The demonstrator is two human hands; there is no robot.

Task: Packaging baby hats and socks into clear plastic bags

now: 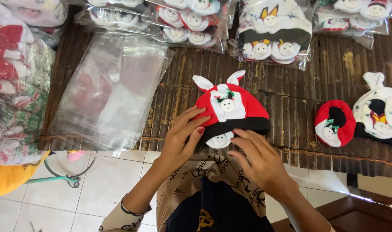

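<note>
Where the slatted bamboo table (pixel 290 99) meets its near edge lies a red baby hat (pixel 232 109), black band along its lower rim, two white ear-like points at the top, a white patch with a small round face on the front and a second white face piece below the band. Left hand (pixel 183 135): fingers spread, tips pressing the hat's left lower edge, nails painted red. Right hand (pixel 260 159): fingers bent, tips at the white face piece under the band. The two hands sit close together but do not touch; neither is closed around the hat.

Left of the hat: one stack of empty clear plastic bags (pixel 108 92), flat, rectangular. Right of it, unpacked: one small red-and-black piece (pixel 333 122) and a white hat (pixel 378 109), partly cut off by the frame.

Along the far edge: four clear packs of similar hats (pixel 273 32) visible, white faces showing through. At far left: a pile of bagged red-and-white goods (pixel 15 81), count unreadable.
</note>
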